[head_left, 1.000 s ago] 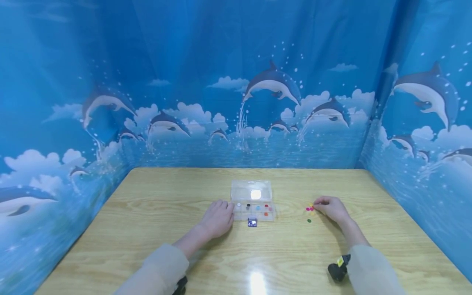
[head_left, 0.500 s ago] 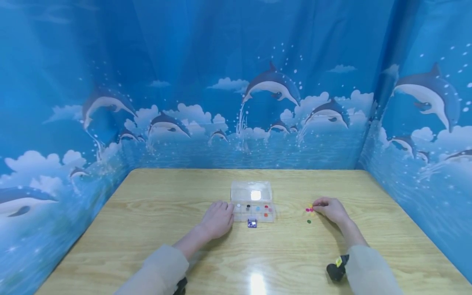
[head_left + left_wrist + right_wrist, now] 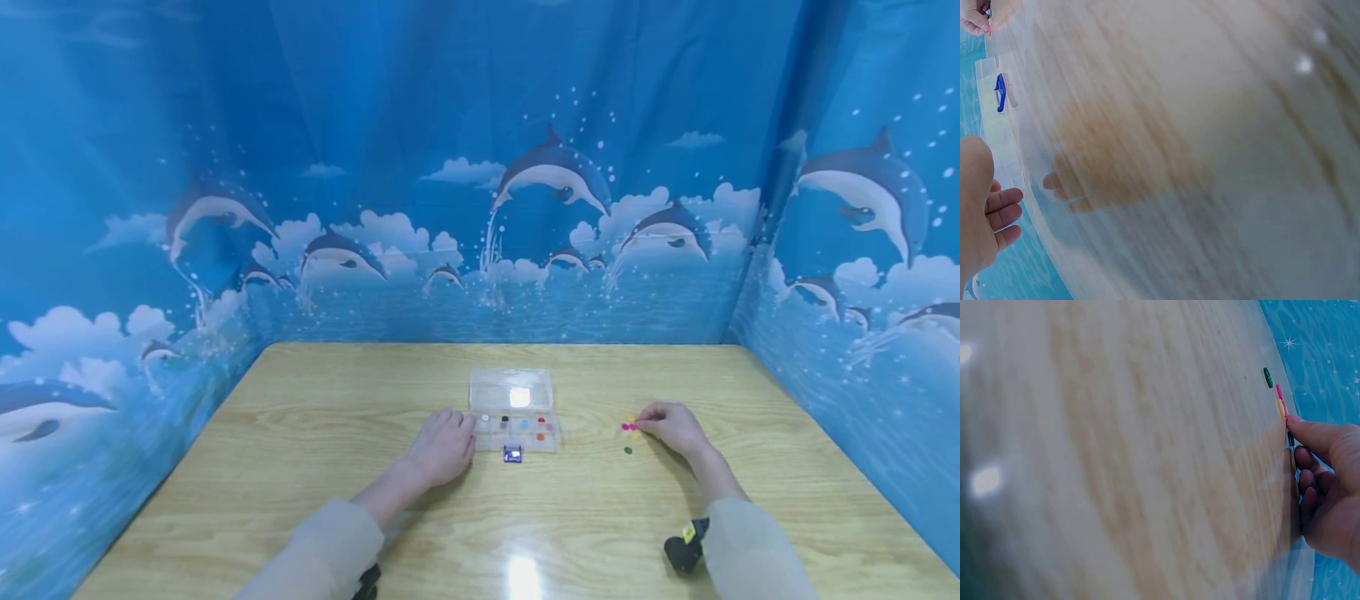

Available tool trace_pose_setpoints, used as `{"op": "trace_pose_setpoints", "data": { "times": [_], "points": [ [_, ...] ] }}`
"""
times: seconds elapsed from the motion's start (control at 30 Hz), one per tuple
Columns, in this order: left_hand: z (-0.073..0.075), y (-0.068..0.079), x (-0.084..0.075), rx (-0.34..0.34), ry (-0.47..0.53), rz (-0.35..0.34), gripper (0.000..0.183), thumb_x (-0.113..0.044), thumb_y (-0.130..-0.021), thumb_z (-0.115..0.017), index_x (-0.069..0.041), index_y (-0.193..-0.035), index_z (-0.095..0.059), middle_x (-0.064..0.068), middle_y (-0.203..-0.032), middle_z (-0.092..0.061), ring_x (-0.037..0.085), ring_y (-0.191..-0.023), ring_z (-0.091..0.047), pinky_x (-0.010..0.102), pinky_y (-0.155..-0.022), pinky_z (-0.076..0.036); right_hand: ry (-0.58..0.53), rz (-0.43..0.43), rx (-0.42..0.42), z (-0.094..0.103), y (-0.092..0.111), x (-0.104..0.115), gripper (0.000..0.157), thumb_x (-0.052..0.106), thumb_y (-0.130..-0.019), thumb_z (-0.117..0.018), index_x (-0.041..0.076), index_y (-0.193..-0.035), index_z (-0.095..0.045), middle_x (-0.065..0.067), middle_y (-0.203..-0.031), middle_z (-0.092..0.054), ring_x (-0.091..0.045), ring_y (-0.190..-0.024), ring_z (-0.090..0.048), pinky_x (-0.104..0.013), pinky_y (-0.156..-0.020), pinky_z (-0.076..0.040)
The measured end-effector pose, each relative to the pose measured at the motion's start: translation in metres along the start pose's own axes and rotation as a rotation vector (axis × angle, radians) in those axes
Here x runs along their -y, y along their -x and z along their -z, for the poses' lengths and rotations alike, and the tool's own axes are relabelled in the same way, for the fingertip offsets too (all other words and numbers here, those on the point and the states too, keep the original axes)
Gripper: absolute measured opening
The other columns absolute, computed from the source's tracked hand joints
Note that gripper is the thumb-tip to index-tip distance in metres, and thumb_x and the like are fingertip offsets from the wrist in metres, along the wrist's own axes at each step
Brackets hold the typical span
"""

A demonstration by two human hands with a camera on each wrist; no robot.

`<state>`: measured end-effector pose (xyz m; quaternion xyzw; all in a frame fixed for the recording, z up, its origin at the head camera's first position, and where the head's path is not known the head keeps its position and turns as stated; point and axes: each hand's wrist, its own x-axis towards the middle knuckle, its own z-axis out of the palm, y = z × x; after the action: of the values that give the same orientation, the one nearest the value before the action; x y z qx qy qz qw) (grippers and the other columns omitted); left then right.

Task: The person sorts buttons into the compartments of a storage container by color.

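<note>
A clear plastic compartment box (image 3: 516, 432) lies with its lid (image 3: 510, 387) folded back. Several small coloured buttons sit in its compartments. My left hand (image 3: 443, 446) rests against the box's left side with relaxed fingers, seen also along the box edge in the left wrist view. To the right, my right hand (image 3: 675, 427) has thumb and forefinger together low over the table, pinching at a small button largely hidden by the fingertips. Beside them lie pink buttons (image 3: 626, 427), a yellow button (image 3: 1280, 408) and a green button (image 3: 628, 451).
The blue latch (image 3: 513, 454) projects from the box's front edge. The wooden table (image 3: 577, 500) ends at a dolphin-printed blue curtain (image 3: 420, 208) at the back and sides. A black strap piece (image 3: 685, 550) hangs by the right sleeve.
Both hands stay almost where they were. The right fingertips shift only slightly at the loose buttons; the box has not moved.
</note>
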<state>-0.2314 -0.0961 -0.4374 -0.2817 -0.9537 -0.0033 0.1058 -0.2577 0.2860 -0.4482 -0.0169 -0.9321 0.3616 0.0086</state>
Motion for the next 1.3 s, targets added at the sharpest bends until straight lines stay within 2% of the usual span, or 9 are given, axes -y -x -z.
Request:
{"op": "trace_pose_setpoints", "data": {
  "times": [0.17, 0.53, 0.83, 1.07, 1.3],
  "points": [
    [0.0018, 0.0006, -0.0008, 0.005, 0.005, 0.006, 0.023, -0.022, -0.096, -0.045, -0.004, -0.106, -0.054, 0.01, -0.093, -0.056, 0.024, -0.091, -0.053, 0.039, -0.087, -0.043, -0.005, -0.007, -0.004, 0.0003, 0.0007, -0.0006, 0.014, 0.009, -0.086, -0.063, -0.003, -0.092, -0.063, -0.014, -0.09, -0.061, -0.031, -0.089, -0.054, -0.046, -0.08, -0.041],
    [-0.0009, -0.0006, 0.0012, -0.015, 0.014, -0.001, 0.019, -0.022, -0.095, -0.045, -0.005, -0.1, -0.054, 0.008, -0.088, -0.054, 0.023, -0.086, -0.051, 0.038, -0.083, -0.044, -0.066, 0.001, 0.008, 0.0057, -0.0003, -0.0033, 0.026, 0.018, -0.089, -0.061, -0.005, -0.101, -0.064, -0.022, -0.104, -0.06, -0.039, -0.103, -0.05, -0.051, -0.089, -0.036],
    [-0.0028, 0.0005, 0.0019, -0.059, -0.001, -0.028, 0.018, -0.02, -0.093, -0.047, -0.004, -0.098, -0.053, 0.008, -0.084, -0.053, 0.022, -0.082, -0.05, 0.038, -0.08, -0.044, -0.125, -0.059, 0.023, 0.0065, 0.0017, 0.0006, 0.032, 0.022, -0.09, -0.059, -0.005, -0.107, -0.062, -0.025, -0.115, -0.056, -0.041, -0.111, -0.045, -0.053, -0.093, -0.032],
    [-0.0011, -0.0008, 0.0014, -0.02, -0.002, -0.006, 0.021, -0.022, -0.095, -0.046, -0.004, -0.102, -0.054, 0.008, -0.088, -0.055, 0.022, -0.086, -0.051, 0.038, -0.084, -0.044, -0.175, -0.093, -0.004, 0.0072, -0.0003, 0.0014, 0.036, 0.025, -0.091, -0.058, -0.005, -0.112, -0.06, -0.026, -0.12, -0.053, -0.043, -0.117, -0.041, -0.055, -0.098, -0.028],
    [0.0026, 0.0002, -0.0002, 0.016, -0.004, -0.001, 0.022, -0.023, -0.096, -0.044, -0.005, -0.104, -0.054, 0.008, -0.091, -0.056, 0.022, -0.089, -0.051, 0.038, -0.085, -0.043, -0.208, -0.079, -0.018, 0.0084, -0.0008, 0.0018, 0.037, 0.023, -0.091, -0.058, -0.006, -0.113, -0.059, -0.026, -0.121, -0.053, -0.042, -0.118, -0.041, -0.054, -0.099, -0.028]
  ]
}}
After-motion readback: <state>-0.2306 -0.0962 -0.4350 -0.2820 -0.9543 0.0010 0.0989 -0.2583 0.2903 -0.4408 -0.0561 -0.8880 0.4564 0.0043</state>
